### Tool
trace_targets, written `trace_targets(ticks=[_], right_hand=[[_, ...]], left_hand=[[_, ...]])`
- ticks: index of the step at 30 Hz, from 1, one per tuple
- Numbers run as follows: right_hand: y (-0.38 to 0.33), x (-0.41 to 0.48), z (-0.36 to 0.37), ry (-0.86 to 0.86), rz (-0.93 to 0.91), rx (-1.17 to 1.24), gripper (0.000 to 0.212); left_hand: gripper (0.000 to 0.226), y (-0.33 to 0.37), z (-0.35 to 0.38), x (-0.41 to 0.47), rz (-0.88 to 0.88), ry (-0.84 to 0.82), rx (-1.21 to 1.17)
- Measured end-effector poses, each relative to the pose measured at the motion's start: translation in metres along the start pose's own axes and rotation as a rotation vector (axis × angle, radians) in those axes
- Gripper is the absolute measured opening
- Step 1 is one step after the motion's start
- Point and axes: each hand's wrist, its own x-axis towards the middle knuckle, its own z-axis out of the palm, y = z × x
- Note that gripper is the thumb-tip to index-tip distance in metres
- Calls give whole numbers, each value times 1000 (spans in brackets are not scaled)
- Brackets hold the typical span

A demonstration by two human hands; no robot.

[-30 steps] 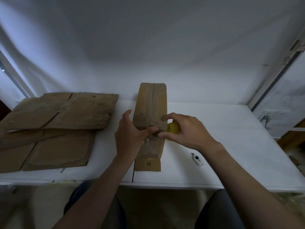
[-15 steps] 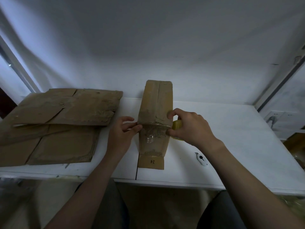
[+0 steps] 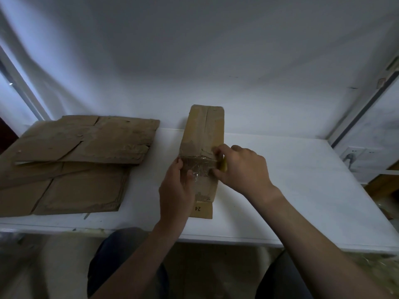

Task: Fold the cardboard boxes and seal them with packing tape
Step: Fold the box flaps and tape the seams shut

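A narrow cardboard box [image 3: 201, 134] sits at the middle of the white table [image 3: 302, 190], its long face with a centre seam turned toward the camera. Its short near flap (printed "24") lies flat on the tabletop at the person's side. A band of clear packing tape [image 3: 199, 164] runs across the box about halfway along, wrinkled and glossy where it catches the light.

The left hand [image 3: 176, 190] grasps the box at its left edge. The thumb is pressed on the front over the tape's left end, and the other fingers are wrapped round the side out of sight. The right hand [image 3: 244, 169] is at the box's right edge with its fingers curled round a small yellow object [image 3: 224, 164]. This is probably the tape roll, though the hand hides most of it. The yellow piece touches the box where the tape band ends, and the right index fingertip bears on the cardboard just above the band.

On the left of the table, well apart from the box, lies a stack of flattened cardboard sheets [image 3: 86, 145], the upper ones overlapping the lower. A wall socket [image 3: 354, 154] shows beyond the table's right end.
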Motion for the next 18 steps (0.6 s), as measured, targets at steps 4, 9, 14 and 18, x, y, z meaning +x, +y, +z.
trace_targets(ticks=[4,9,14,18], right_hand=[[14,5,-15,-155,-51,268,61],[35,7,-22,-231,-48,532,67],[49,5,-22,-138,-30,632,62],[55,1,-20,-21,-40,669,52]], left_hand=[[47,-1,-5,14,-35,-119,-41],[64,10,-5,47,-52,-244,-42],[62,15,10,74,144,-395,86],[43,29,27,83,138,-385,164]])
